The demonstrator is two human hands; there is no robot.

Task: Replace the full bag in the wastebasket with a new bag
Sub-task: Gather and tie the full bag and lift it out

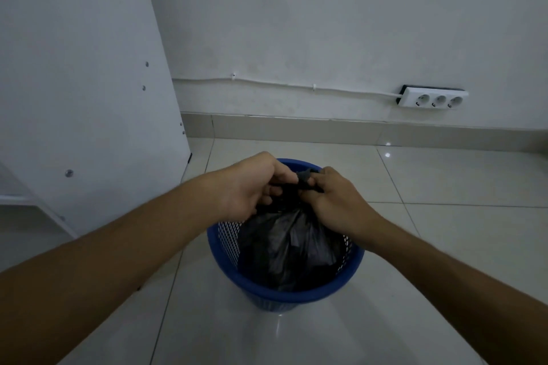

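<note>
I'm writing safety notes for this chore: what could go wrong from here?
Both hands, left hand and right hand, pinch only the gathered neck of the black plastic bag; thin film could tear or slip on lifting. The light blue mesh plastic wastebasket, unheld, may rise with it or tip.

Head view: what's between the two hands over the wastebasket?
In the head view, the gathered black neck of the bag lies between the left hand and right hand; both pinch it above the blue wastebasket.
</note>
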